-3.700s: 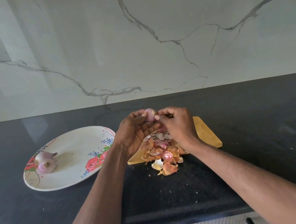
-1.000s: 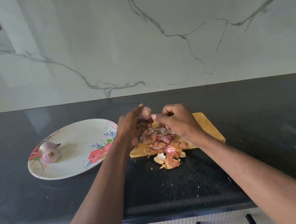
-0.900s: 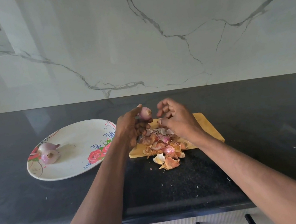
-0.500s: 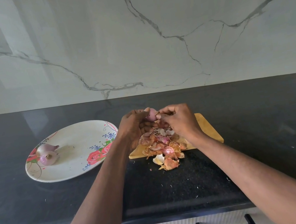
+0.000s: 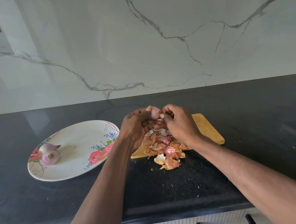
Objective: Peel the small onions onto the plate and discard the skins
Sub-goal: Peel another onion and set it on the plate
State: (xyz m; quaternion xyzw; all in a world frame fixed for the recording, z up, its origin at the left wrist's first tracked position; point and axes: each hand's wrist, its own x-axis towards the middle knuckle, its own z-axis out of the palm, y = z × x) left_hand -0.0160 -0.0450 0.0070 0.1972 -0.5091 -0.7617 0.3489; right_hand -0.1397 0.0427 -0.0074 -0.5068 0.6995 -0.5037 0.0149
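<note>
Onion (image 5: 154, 113) sits in your left hand (image 5: 138, 126) above cutting board's (image 5: 206, 130) back edge; right hand (image 5: 180, 122) pinches a loose skin flap. Light, prob. slippery, skin brittle; grip the bulb, pull at tip.

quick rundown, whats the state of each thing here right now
left hand: holds the onion
right hand: pinches skin at the onion's tip
onion: mostly peeled, held above the board
plate: carries two peeled onions
cutting board: flat on the counter
skins: piled on the board, spilling onto the counter
</note>
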